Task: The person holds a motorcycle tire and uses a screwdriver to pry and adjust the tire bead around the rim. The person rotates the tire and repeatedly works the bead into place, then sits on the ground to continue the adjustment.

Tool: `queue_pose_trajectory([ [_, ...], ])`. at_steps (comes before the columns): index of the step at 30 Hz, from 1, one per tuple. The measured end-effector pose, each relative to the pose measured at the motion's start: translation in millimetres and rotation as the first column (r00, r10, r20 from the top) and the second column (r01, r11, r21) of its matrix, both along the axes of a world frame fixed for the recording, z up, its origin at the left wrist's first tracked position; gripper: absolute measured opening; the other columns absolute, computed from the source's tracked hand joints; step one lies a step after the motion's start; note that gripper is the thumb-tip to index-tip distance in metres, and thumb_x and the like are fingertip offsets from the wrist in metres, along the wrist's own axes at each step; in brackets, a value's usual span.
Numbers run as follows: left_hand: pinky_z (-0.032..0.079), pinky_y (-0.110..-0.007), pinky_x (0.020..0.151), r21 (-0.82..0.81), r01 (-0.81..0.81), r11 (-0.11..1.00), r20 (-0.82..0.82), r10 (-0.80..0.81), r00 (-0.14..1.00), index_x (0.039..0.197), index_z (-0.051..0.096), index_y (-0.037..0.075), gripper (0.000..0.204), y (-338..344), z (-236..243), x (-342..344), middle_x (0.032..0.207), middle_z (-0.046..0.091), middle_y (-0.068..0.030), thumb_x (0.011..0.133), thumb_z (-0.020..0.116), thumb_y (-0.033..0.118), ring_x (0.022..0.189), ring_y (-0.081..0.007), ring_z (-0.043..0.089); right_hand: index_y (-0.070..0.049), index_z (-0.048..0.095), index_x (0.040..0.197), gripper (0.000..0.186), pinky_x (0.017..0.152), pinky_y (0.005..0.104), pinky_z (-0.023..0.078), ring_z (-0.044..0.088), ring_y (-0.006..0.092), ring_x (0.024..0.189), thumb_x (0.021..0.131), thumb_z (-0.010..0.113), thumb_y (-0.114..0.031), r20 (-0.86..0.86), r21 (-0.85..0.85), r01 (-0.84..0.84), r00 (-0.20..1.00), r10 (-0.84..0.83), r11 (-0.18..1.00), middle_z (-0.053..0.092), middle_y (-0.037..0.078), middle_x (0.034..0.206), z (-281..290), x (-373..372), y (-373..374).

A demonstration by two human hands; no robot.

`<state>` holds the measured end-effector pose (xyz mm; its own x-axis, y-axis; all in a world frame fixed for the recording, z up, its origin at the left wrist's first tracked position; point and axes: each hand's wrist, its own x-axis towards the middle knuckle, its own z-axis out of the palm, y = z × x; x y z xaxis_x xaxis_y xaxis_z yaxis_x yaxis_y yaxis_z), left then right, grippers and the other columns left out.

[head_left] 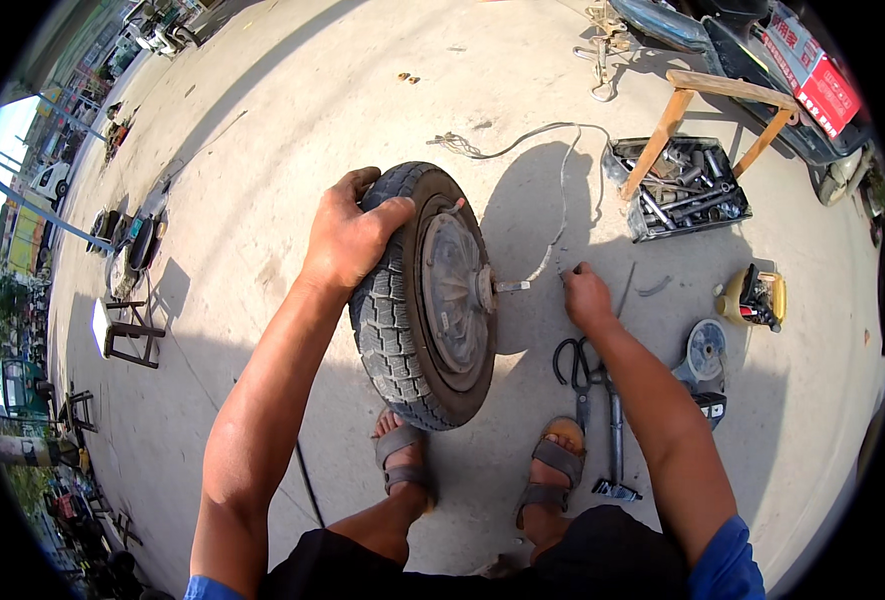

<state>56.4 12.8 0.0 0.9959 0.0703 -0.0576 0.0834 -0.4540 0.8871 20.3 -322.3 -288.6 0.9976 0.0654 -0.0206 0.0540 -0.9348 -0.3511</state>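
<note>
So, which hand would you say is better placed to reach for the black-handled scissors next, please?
Probably the right hand: it appears close to the black-handled scissors, though I cannot tell whether it holds anything. The left hand grips the tyre, farther from them.

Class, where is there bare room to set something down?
Bare: pale concrete between white-topped stool and black-tyred wheel; also beyond the wheel, left of the thin grey cable. Crowded: around the black plastic tool crate and black-handled scissors.

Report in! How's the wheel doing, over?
Left hand gripping the wheel. Right hand off it, grip unclear. Wheel on edge, hub facing right. Cable trailing nearby, scissors by right foot.
</note>
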Motion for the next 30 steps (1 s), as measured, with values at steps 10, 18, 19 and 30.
queue_pose_trajectory([
  [10, 0.055, -0.038, 0.1, 0.005, -0.004, 1.0, 0.002, 0.004, 1.0, 0.139, 0.054, -0.02, 0.082, -14, 3, -1, 0.123, 0.07, -0.0342, 0.078, 0.077, 0.029, 0.111, -0.0349, 0.072, 0.001, 0.07, 0.097, 0.014, 0.086, 0.0524, 0.058, 0.069, 0.0449, 0.099, 0.086, 0.06, 0.0, -0.051, -0.041, 0.04, 0.998, -0.042, 0.998, 0.065, 0.025, 0.109, 2, -4, -2],
  [18, 0.058, -0.037, 0.095, -0.038, 0.001, 0.999, -0.019, -0.001, 1.0, 0.138, 0.054, -0.021, 0.084, -19, 5, 3, 0.12, 0.071, -0.0334, 0.075, 0.078, 0.028, 0.105, -0.0335, 0.074, 0.006, 0.067, 0.103, 0.019, 0.074, 0.0481, 0.06, 0.075, 0.0382, 0.085, 0.089, 0.06, -0.004, -0.226, 0.239, 0.276, 0.948, -0.223, 0.931, 0.073, 0.026, 0.093, -4, -32, -4],
  [19, 0.058, -0.037, 0.094, -0.041, -0.006, 0.999, -0.013, 0.005, 1.0, 0.138, 0.053, -0.022, 0.084, -14, 4, 4, 0.12, 0.071, -0.0335, 0.075, 0.079, 0.027, 0.105, -0.0331, 0.074, 0.007, 0.067, 0.104, 0.021, 0.07, 0.0466, 0.06, 0.075, 0.0359, 0.08, 0.089, 0.06, -0.005, -0.38, 0.394, 0.338, 0.907, -0.183, 0.855, 0.073, 0.025, 0.09, 18, -40, 11],
  [30, 0.049, -0.044, 0.108, -0.283, -0.168, 0.944, -0.09, 0.148, 0.985, 0.145, 0.045, -0.014, 0.092, -11, -4, -31, 0.137, 0.06, -0.0258, 0.087, 0.087, 0.044, 0.125, -0.0325, 0.061, 0.004, 0.069, 0.113, 0.028, 0.084, 0.051, 0.056, 0.071, 0.0437, 0.087, 0.091, 0.058, -0.01, -0.387, 0.705, 0.148, 0.9, 0.2, 0.694, 0.071, 0.028, 0.087, 66, -122, 85],
])
